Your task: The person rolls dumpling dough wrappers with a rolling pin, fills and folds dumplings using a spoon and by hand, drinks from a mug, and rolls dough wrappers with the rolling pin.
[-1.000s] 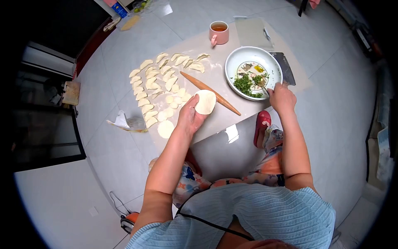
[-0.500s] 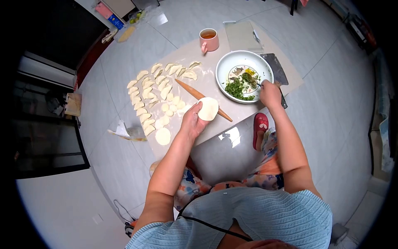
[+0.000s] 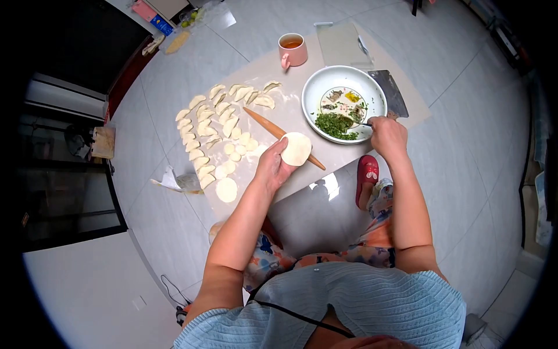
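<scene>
A round, flat dumpling wrapper (image 3: 297, 149) lies across the fingers of my left hand (image 3: 272, 166), with the thumb over its edge. My right hand (image 3: 389, 137) is closed around the handle of a spoon (image 3: 363, 123), whose head dips into chopped green filling (image 3: 333, 124). That filling sits at the near side of a large white bowl (image 3: 311, 87) with a patterned bottom. Beneath the wrapper a tapered wooden rolling pin (image 3: 264, 122) lies on the table. Folded dumplings (image 3: 204, 129) stand in rows to the left, near small dough pieces (image 3: 235, 149) and another flat wrapper (image 3: 226, 189).
A pink mug (image 3: 293, 51) of brownish liquid stands toward the far edge of the table (image 3: 267, 72). Right of the bowl lies a cleaver (image 3: 388, 93), partly hidden. A clear flat panel (image 3: 343, 45) rests behind the bowl. My foot in a red shoe (image 3: 367, 173) is below the table's near edge.
My right hand has moved slightly right and down, and the spoon has gone from the bowl's middle into the green filling. My left hand with the wrapper has shifted slightly right.
</scene>
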`<control>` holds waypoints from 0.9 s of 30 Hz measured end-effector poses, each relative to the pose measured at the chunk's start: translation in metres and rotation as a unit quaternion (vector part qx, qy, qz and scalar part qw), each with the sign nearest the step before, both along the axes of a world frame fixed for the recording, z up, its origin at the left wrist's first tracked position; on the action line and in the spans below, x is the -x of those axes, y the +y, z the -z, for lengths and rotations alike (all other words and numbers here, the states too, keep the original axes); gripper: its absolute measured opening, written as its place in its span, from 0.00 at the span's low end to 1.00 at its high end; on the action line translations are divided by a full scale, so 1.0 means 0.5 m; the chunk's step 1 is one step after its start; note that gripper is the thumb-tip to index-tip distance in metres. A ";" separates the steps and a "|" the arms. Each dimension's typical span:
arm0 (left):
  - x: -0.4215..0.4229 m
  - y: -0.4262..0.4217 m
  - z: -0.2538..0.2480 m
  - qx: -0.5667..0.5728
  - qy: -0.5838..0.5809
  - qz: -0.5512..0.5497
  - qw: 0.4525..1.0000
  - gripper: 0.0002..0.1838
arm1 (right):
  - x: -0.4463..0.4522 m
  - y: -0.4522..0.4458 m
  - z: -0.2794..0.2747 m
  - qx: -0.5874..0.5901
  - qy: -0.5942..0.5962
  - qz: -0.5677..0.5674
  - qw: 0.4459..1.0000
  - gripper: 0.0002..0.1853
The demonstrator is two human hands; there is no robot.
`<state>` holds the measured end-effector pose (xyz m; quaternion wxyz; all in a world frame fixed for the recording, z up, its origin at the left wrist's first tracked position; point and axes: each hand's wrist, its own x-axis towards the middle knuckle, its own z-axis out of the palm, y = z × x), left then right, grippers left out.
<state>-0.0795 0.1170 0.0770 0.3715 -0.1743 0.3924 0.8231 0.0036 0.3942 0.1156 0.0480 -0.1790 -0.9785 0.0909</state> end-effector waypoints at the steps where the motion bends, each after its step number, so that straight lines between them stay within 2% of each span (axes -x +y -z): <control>1: 0.001 0.005 0.005 -0.002 -0.004 0.001 1.000 0.21 | -0.003 0.002 0.000 0.003 0.001 -0.008 1.000 0.16; 9: -0.004 0.023 0.024 0.033 -0.019 0.023 0.999 0.21 | -0.004 -0.006 -0.002 0.015 0.095 -0.051 0.994 0.16; 11: -0.003 0.023 0.041 0.012 -0.029 0.025 0.999 0.21 | -0.001 -0.017 0.008 0.014 0.017 -0.081 0.997 0.15; 15: -0.009 0.028 0.038 0.009 -0.035 0.025 0.999 0.22 | 0.004 -0.031 -0.002 0.070 -0.118 -0.015 0.990 0.12; 16: -0.012 0.029 0.033 0.012 -0.034 0.036 0.999 0.22 | 0.004 -0.028 0.004 0.071 -0.116 -0.015 0.991 0.12; 20: -0.011 0.041 0.015 0.007 -0.051 0.056 0.997 0.23 | 0.011 0.014 0.058 0.184 -0.077 0.027 0.980 0.10; 21: -0.007 0.044 0.015 0.009 -0.046 0.056 0.997 0.23 | 0.016 0.029 0.075 0.230 -0.065 0.040 0.970 0.10; 22: -0.003 0.048 0.015 -0.006 -0.042 0.064 0.997 0.24 | 0.031 0.049 0.085 0.322 -0.119 0.046 0.938 0.13; 23: 0.002 0.053 0.016 -0.021 -0.038 0.071 0.997 0.24 | 0.032 0.060 0.100 0.322 -0.115 0.044 0.939 0.13; 26: 0.017 0.086 -0.002 -0.031 -0.027 0.089 0.995 0.24 | 0.033 0.083 0.112 0.454 -0.053 0.059 0.887 0.12; 27: 0.022 0.099 -0.007 -0.034 -0.021 0.097 0.994 0.24 | 0.028 0.083 0.095 0.454 -0.051 0.057 0.888 0.12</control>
